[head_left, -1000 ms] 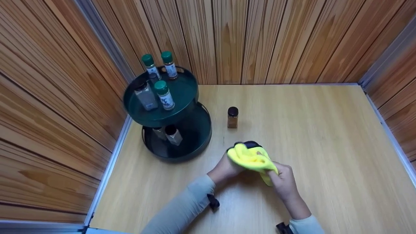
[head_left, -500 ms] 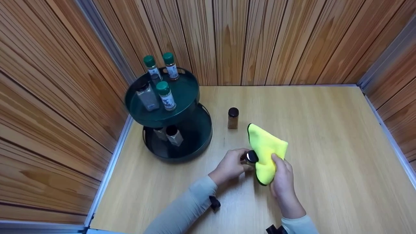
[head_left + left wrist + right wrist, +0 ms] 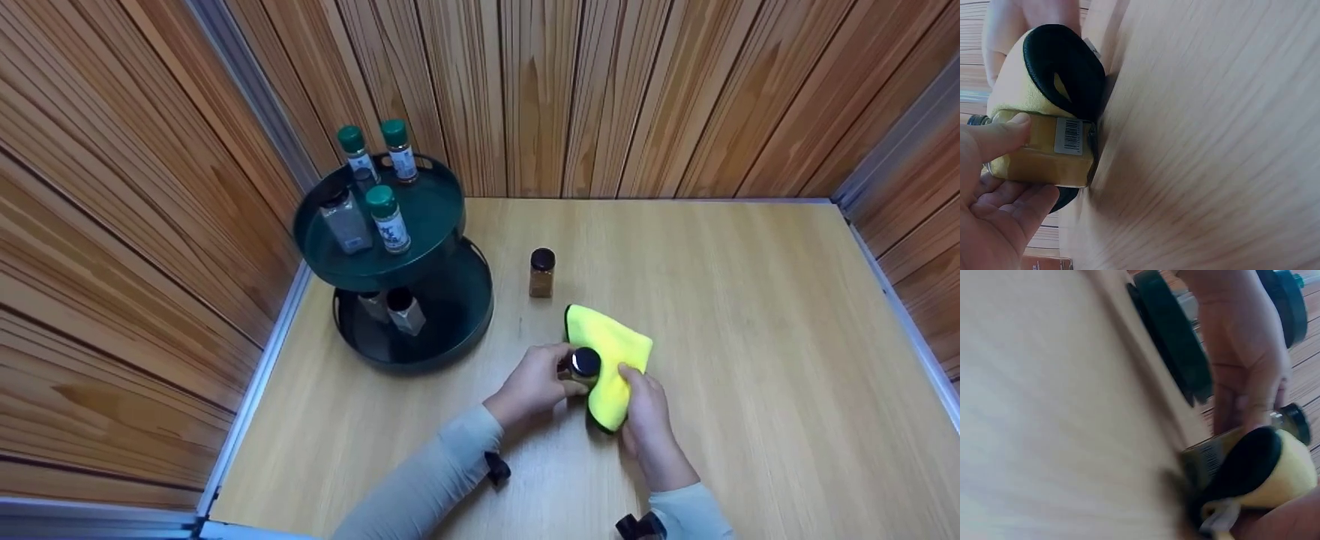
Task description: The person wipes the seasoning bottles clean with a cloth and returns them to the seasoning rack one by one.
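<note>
My left hand (image 3: 534,381) grips a square glass spice jar (image 3: 1041,154) with a black cap (image 3: 586,362). The left wrist view shows yellow-brown contents and a barcode label (image 3: 1069,135); thumb and fingers hold opposite sides, and the base is at or very near the tabletop. A folded yellow cloth (image 3: 616,352) with black edging is pinched in my right hand (image 3: 651,420). It lies against the jar's right side, hiding part of the glass. In the right wrist view the cloth (image 3: 1292,467) curls round beside the jar (image 3: 1207,458).
Another black-capped jar (image 3: 541,274) with brown contents stands upright behind my hands. At left, a two-tier dark green turntable rack (image 3: 420,251) holds several jars, including green-capped ones (image 3: 388,219). Wood-panelled walls (image 3: 570,97) enclose the table (image 3: 750,337) at the back and sides.
The cloth, bunched over the jar's top a second ago, has come off the cap and spread out at the jar's right. Since half a second ago it has dropped slightly towards me.
</note>
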Available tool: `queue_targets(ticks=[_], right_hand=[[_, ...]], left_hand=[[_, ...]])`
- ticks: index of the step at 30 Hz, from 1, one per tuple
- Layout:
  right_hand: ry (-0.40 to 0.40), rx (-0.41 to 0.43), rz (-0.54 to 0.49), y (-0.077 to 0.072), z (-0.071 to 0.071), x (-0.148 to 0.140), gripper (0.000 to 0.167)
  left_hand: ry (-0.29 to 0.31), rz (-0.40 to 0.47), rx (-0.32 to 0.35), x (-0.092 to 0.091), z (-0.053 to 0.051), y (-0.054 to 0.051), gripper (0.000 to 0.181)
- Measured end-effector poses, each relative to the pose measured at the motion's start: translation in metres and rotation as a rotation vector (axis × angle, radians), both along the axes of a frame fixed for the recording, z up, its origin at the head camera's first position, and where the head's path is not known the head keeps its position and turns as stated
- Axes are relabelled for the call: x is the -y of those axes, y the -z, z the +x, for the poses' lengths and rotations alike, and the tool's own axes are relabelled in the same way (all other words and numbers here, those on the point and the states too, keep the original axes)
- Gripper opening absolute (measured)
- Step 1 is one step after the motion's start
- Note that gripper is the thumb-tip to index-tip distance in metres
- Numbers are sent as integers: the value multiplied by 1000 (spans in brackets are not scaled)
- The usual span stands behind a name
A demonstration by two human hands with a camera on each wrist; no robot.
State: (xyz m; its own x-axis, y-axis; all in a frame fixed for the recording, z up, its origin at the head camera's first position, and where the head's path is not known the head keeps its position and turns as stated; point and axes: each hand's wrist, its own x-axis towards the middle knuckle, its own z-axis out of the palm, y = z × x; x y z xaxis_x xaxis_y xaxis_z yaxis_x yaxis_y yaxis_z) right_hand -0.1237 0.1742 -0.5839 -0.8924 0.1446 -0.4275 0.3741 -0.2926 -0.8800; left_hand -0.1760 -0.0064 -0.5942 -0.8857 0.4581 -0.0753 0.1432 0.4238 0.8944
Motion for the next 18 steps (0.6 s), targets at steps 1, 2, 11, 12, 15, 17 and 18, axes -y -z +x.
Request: queue_targets(ticks=[1, 2, 11, 12, 15, 17, 18], right_hand=[[12, -6, -30, -6, -1, 0, 41], [21, -18, -65, -12, -1, 0, 42], [76, -156, -86, -27, 4, 6, 39], [81, -140, -63, -20, 5, 6, 38], [97, -77, -50, -1, 4, 7, 37], [94, -33, -61, 5, 3, 7, 37], [83, -22, -67, 5, 1, 6, 38]], left_hand=[[-1, -4, -3, 1, 0, 0, 52], [2, -6, -12, 1, 0, 0, 52], [32, -5, -100, -1, -1, 2, 49], [35, -10, -103, -2, -1, 2, 49], [33, -28, -91, -3, -1, 0, 48], [27, -31, -67, -3, -1, 0, 48], [26, -31, -60, -3, -1, 0, 48]])
